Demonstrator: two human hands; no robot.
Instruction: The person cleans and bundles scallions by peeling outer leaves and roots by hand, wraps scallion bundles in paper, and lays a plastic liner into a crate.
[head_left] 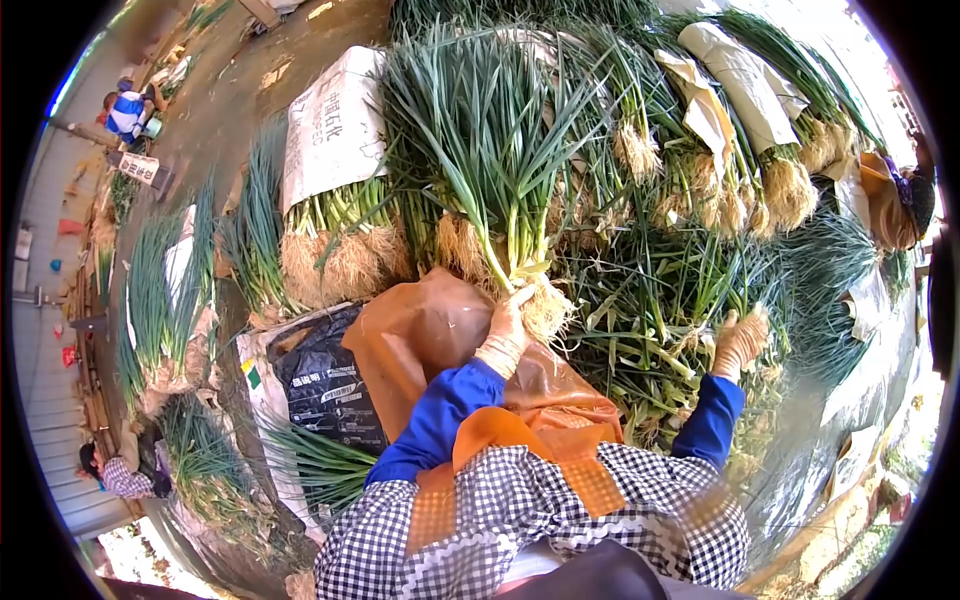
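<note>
My left hand (508, 328) is closed around the lower stalks of a bunch of green onions (510, 205), just above the pale, tangled roots (546, 310). The long leaves fan out away from me, over other bunches behind. My right hand (740, 343) is off to the right, above a heap of loose leaves and peelings (655, 340). Its thumb stands apart from the fingers, which are slightly smeared, and nothing shows in it. An orange-brown waterproof apron (410, 320) covers my lap below the bunch.
Root-ended green onion bundles, some wrapped in white sacking (335, 125), lie in front and at the left (165, 300). A black-and-white bag (325, 385) lies beside my left knee. Other people sit at the far left (128, 112), lower left (125, 475) and right edge (890, 200).
</note>
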